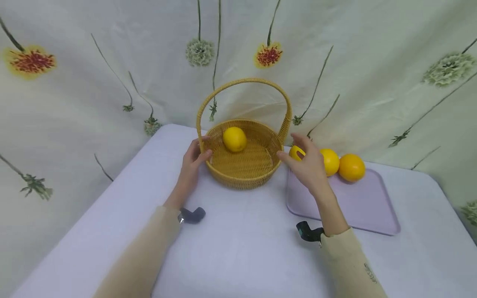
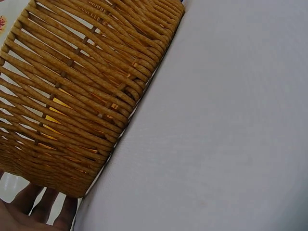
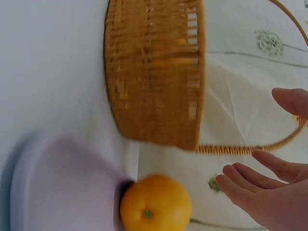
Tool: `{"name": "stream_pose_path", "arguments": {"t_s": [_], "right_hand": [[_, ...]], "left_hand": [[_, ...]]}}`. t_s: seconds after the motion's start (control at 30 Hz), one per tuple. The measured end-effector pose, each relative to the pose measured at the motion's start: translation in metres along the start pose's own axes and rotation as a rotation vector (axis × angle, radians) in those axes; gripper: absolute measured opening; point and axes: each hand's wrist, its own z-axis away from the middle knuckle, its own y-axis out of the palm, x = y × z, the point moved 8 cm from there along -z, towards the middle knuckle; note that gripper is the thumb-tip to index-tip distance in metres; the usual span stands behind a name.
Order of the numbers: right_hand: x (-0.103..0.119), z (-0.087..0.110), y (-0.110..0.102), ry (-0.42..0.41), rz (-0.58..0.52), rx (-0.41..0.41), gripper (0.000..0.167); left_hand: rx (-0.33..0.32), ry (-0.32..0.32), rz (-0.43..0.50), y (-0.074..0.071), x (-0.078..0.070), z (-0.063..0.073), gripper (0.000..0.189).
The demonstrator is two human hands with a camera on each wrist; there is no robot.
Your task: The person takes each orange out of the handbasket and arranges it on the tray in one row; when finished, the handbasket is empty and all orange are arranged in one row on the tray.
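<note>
A round woven basket (image 1: 242, 182) with a tall arched handle stands on the table, with one orange (image 1: 234, 139) inside near its back left. At the basket's left side my left hand (image 1: 191, 159) grips the rim beside the handle's base, thumb on top; its fingers (image 2: 44, 204) reach along the basket's far side in the left wrist view. My right hand (image 1: 307, 163) hovers by the right side, fingers spread and holding nothing. The right wrist view shows this hand (image 3: 274, 187) apart from the basket wall (image 3: 154, 77).
A lavender tray (image 1: 372, 203) lies right of the basket, under my right forearm. Three oranges sit along its back edge: one partly hidden (image 1: 297, 153) behind my right hand, one in the middle (image 1: 331, 162) and one at the right (image 1: 352, 167). Flowered cloth (image 1: 238, 25) hangs behind the table.
</note>
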Motion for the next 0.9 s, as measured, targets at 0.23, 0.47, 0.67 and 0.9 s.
{"name": "stream_pose_path", "arguments": {"t_s": [0.23, 0.47, 0.67, 0.9], "right_hand": [[0.013, -0.015, 0.047, -0.052, 0.035, 0.08, 0.07], [0.018, -0.03, 0.076, -0.049, 0.068, 0.124, 0.071], [0.017, -0.055, 0.099, -0.017, 0.097, 0.167, 0.071], [0.019, -0.079, 0.122, -0.014, 0.126, 0.234, 0.077]], "left_hand": [[-0.01, 0.017, 0.047, 0.005, 0.003, 0.002, 0.048], [-0.008, 0.03, 0.023, 0.006, -0.001, 0.003, 0.049], [-0.007, 0.034, 0.014, 0.003, -0.004, 0.003, 0.05], [-0.03, 0.045, -0.004, 0.002, -0.004, 0.005, 0.047]]}}
